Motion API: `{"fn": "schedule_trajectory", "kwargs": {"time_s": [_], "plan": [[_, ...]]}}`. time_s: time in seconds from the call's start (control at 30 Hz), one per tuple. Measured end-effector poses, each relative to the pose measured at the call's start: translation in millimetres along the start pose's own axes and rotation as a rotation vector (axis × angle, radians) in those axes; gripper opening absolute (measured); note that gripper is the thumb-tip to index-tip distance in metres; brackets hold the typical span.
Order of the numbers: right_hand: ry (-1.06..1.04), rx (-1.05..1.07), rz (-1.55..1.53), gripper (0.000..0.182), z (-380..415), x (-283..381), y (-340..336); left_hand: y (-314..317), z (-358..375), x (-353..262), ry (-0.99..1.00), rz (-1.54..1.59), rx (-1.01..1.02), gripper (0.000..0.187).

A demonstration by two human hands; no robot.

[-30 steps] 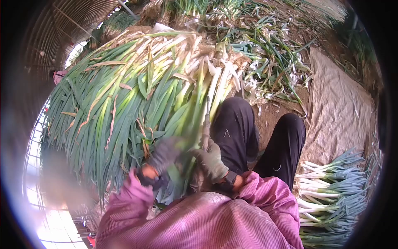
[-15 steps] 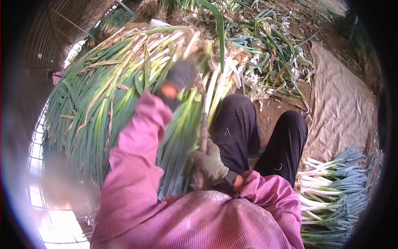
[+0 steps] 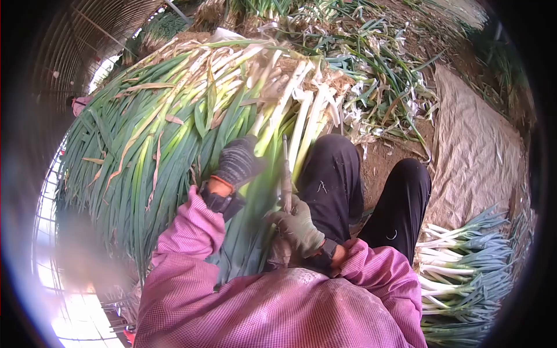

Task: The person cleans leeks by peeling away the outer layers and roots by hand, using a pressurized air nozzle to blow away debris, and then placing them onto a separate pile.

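Observation:
My left hand point(image 3: 238, 161), in a dark grey striped glove, is over the green leaves of a big pile of long onions point(image 3: 139, 139). Its fingers are blurred, and what they hold, if anything, cannot be made out. My right hand point(image 3: 299, 226), in a pale dirty glove, is closed around a thin tool with a wrapped handle point(image 3: 286, 185) that points up and away from me. White onion stalks point(image 3: 307, 119) lie just beyond the tool, beside my knee.
Trimmed onions point(image 3: 458, 267) lie in a stack at the lower right. A crumpled brown cloth point(image 3: 476, 145) covers the ground above them. Peeled leaves and scraps point(image 3: 389, 75) are heaped at the upper middle. My bent knees point(image 3: 400, 185) stand between pile and cloth.
My left hand has come down toward me from the stalks to the leaves. Stalks near the top of the pile have shifted, and an upright leaf there is gone. My right hand has hardly moved.

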State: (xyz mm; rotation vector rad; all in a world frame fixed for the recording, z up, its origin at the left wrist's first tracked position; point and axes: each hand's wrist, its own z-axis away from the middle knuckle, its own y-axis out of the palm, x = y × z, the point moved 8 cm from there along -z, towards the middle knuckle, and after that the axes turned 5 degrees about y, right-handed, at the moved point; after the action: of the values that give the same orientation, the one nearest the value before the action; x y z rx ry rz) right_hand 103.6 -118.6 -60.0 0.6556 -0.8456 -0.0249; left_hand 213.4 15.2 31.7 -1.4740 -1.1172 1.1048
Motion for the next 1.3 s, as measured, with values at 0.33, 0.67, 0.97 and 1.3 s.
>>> {"fn": "schedule_trajectory", "kwargs": {"time_s": [0.33, 0.67, 0.97, 1.3], "plan": [[0.106, 0.013, -0.001, 0.04, 8.8, -20.2, 18.2, 80.0, 26.8, 57.1, -0.111, 0.274, 0.042, 0.047], [0.026, -0.002, 0.047, 0.036, 0.0, -25.6, 28.4, 85.2, 18.9, 63.7, -0.164, 0.473, 0.243, 0.035], [-0.065, -0.027, 0.07, 0.036, -34.3, 6.6, 26.9, 82.1, 96.1, 56.7, -0.095, 0.334, -0.011, 0.021], [0.012, 0.034, -0.084, 0.044, -24.0, -26.3, 39.7, 87.9, 98.7, 84.0, -0.251, 0.941, 0.07, 0.04]]}}
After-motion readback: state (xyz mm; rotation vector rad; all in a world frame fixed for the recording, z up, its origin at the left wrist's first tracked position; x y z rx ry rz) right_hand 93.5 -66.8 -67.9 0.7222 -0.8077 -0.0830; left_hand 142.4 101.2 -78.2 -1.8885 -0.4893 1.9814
